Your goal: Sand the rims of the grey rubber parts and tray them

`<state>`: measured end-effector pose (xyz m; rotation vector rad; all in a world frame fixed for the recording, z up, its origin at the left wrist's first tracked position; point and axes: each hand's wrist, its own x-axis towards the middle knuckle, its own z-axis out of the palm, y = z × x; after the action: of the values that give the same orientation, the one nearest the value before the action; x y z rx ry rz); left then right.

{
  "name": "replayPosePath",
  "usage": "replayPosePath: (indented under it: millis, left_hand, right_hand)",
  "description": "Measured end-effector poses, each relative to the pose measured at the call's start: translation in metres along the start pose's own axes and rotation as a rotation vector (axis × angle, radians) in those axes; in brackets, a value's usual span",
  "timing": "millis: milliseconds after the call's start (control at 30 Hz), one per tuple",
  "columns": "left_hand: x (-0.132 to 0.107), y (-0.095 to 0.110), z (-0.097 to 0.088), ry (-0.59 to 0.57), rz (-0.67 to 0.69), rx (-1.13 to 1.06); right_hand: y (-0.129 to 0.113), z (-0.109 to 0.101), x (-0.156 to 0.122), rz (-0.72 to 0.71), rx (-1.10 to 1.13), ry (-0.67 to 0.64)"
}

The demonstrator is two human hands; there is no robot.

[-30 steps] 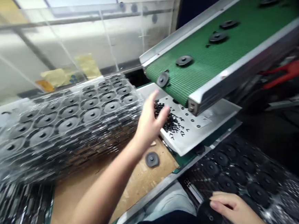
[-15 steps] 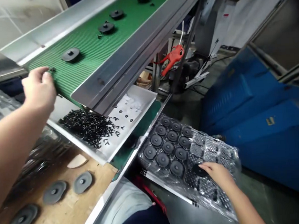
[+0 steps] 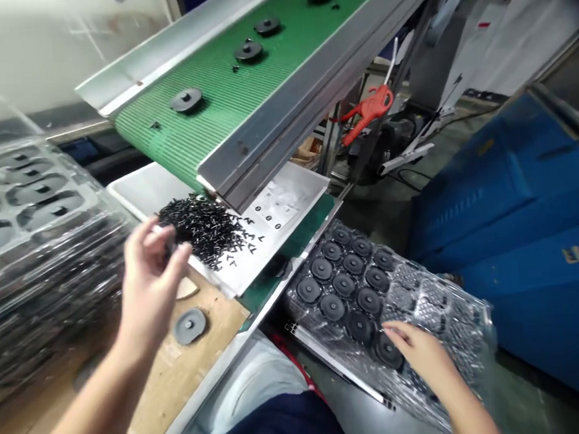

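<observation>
My left hand (image 3: 151, 275) is raised over the wooden board, by the left edge of a white tray. Its thumb and fingers curl around small black pieces (image 3: 169, 244), partly hidden and blurred. Beside it in the tray lies a pile of similar black pieces (image 3: 202, 224). My right hand (image 3: 420, 350) is over a clear plastic tray (image 3: 456, 297) of moulded pockets. Its fingertips are closed at the upper edge of a dark round disc (image 3: 389, 351), which lies in a pocket in line with several others. Whether they still pinch it is hard to see.
A green conveyor belt (image 3: 212, 126) carries several dark discs and small black bits. Stacked clear trays (image 3: 56, 249) stand at left. One grey disc (image 3: 190, 326) lies on the board (image 3: 167, 387). An orange air gun (image 3: 371, 107) hangs under the conveyor; a blue machine (image 3: 524, 272) stands right.
My left hand has moved from the belt's end down toward the pile of black pieces. The disc at my right hand has settled into line with its row. The view has shifted left.
</observation>
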<state>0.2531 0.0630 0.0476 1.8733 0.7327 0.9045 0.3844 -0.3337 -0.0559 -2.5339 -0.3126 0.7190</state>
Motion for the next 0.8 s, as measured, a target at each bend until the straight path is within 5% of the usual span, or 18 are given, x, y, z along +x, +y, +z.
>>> replayPosePath:
  millis: [167,367,467,567,700,800]
  left_hand:
    - [-0.050,-0.026,-0.024,-0.014,-0.127,-0.093]
    - [-0.140,-0.050,-0.069,-0.073,0.061,0.158]
    - [-0.190,-0.058,-0.093,0.030,0.043,0.244]
    - [-0.221,-0.058,-0.112,0.198,-0.172,0.127]
    - [-0.234,-0.054,-0.136,0.421,-0.544,-0.434]
    - [-0.236,-0.057,-0.153,0.344,-0.720,-0.897]
  right_hand:
    - [-0.108,0.060,-0.018,-0.333,0.297,-0.264]
    - [-0.231,0.146,-0.064,-0.562,0.579,-0.744]
    - [-0.261,0.169,-0.079,-0.607,0.546,-0.926]
    - [-0.279,0.184,-0.087,-0.607,0.468,-1.066]
    - [-0.300,0.202,-0.094,-0.526,0.406,-1.233]
    - [-0.312,0.214,-0.100,-0.446,0.349,-1.389]
